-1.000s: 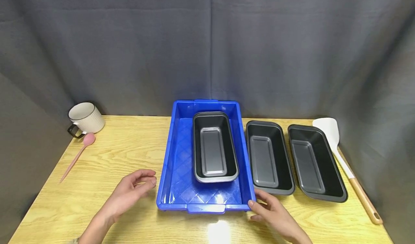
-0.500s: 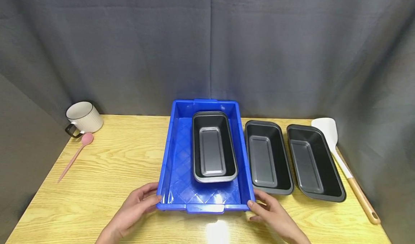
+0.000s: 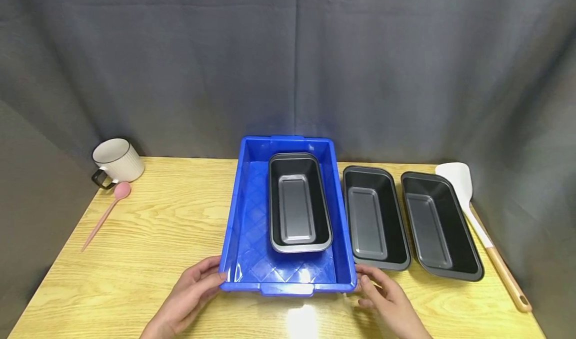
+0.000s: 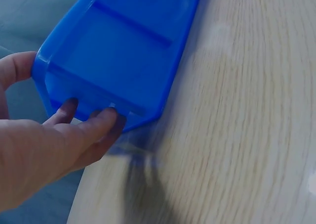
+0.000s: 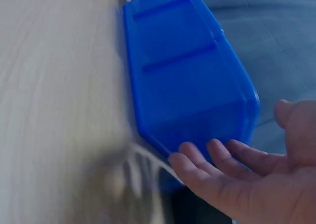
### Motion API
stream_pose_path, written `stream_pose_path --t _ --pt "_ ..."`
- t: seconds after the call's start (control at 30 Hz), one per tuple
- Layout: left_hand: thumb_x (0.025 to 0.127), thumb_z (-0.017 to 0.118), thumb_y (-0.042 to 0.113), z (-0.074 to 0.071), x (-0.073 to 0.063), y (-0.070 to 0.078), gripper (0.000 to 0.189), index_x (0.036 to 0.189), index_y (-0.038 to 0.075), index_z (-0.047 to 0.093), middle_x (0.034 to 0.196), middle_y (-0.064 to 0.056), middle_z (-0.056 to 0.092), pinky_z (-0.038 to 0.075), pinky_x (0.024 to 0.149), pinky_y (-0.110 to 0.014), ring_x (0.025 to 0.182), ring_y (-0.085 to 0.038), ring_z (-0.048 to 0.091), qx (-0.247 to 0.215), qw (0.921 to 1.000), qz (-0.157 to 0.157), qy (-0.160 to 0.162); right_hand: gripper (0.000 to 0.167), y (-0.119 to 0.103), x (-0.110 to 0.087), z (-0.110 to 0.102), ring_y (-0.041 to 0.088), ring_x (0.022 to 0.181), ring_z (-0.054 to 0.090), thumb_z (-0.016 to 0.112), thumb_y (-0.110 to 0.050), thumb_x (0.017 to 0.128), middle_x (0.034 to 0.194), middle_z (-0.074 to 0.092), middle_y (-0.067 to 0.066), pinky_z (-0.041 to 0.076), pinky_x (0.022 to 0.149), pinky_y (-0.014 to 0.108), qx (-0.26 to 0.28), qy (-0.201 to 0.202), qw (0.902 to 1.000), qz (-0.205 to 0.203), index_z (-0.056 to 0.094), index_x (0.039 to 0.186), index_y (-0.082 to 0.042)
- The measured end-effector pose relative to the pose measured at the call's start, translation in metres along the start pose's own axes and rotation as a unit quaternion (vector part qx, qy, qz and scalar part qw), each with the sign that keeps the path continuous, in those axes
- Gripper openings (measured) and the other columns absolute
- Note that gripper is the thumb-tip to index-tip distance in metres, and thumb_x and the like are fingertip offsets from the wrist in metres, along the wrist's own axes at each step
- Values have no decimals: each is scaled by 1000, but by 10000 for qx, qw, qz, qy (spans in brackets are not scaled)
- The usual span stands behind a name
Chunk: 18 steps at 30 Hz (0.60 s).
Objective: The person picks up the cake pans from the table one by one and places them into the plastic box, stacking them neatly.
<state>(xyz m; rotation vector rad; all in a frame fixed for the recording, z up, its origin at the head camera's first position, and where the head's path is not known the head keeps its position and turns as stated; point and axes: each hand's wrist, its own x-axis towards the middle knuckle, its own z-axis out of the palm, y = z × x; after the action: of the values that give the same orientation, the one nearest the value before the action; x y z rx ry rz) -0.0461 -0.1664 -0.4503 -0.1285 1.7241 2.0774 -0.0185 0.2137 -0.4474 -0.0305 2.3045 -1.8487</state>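
A blue plastic tray stands in the middle of the table, with a dark loaf pan in it. My left hand holds the tray's near left corner, thumb at the rim and fingers against the wall in the left wrist view. At the near right corner, my right hand has its fingers extended along the tray wall; its thumb is lifted away from the rim. Two more dark loaf pans, a nearer one and a farther one, sit right of the tray.
A white ribbed mug is at the back left, with a pink spoon in front of it. Along the right edge lies a white spatula with a wooden handle. A grey curtain closes off the back.
My left hand has come right and taken hold of the tray's near left corner. The right thumb has come off the rim. The tray and pans keep their places.
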Motion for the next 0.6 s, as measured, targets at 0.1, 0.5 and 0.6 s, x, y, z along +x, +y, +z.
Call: stream_pose_path --t 0.1,0.5,0.6 --pt "91 59 8 1 1 0 60 139 -15 30 123 -21 54 51 93 -30 106 -25 59 -67 9999 -78 28 26 -3 -2 -5 12 84 66 48 -5 100 106 65 14 58 67 32 -255 638 9973 -273 55 121 9" --pt "92 57 7 0 1 -1 59 139 -15 28 121 -19 55 51 92 -29 105 -24 59 -134 9999 -44 -66 24 -6 -3 -43 0 83 64 64 -3 91 97 64 -14 53 69 14 -1215 2213 9650 -710 61 113 6" --pt "92 57 7 -1 1 -2 59 139 -16 28 120 -18 56 51 91 -29 104 -24 59 -109 9999 -50 -113 25 -5 -4 -52 -3 82 64 65 -6 91 95 63 -17 52 68 13 -1405 2519 9565 -434 62 114 4"
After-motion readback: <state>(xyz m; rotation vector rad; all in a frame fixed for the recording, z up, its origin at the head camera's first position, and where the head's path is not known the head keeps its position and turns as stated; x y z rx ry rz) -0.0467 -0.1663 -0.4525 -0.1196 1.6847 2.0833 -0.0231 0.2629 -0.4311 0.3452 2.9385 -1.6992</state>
